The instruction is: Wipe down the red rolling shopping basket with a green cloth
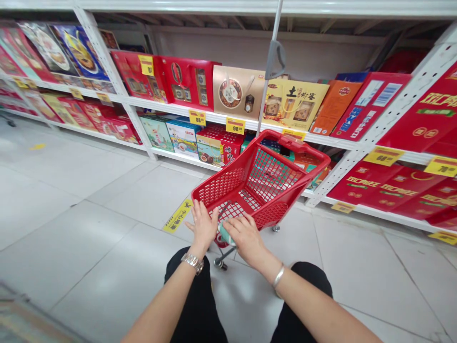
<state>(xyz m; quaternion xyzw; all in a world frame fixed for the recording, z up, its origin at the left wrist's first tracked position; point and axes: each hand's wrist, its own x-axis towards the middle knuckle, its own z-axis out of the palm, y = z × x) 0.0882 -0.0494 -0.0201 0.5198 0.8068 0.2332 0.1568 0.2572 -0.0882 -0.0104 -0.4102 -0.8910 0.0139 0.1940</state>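
A small red plastic shopping cart [262, 202] stands in front of me, with its front end between my knees. My left hand [203, 224] is at the cart's front left corner, its fingers spread and holding nothing; whether it touches the rim I cannot tell. My right hand [246, 237] is closed over a small green and white item [225, 233] at the cart's front edge. Soft cloth or a small packet, its kind does not show clearly, and the fingers hide much of it. The visible part of the basket has no goods in it.
Behind the cart runs a white metal shelf [171, 103] with gift boxes and yellow price tags. Red boxes [378, 188] fill the shelf at right. A grey pole [270, 62] rises behind the cart. A yellow warning sticker [177, 216] lies on the tiled floor [107, 238].
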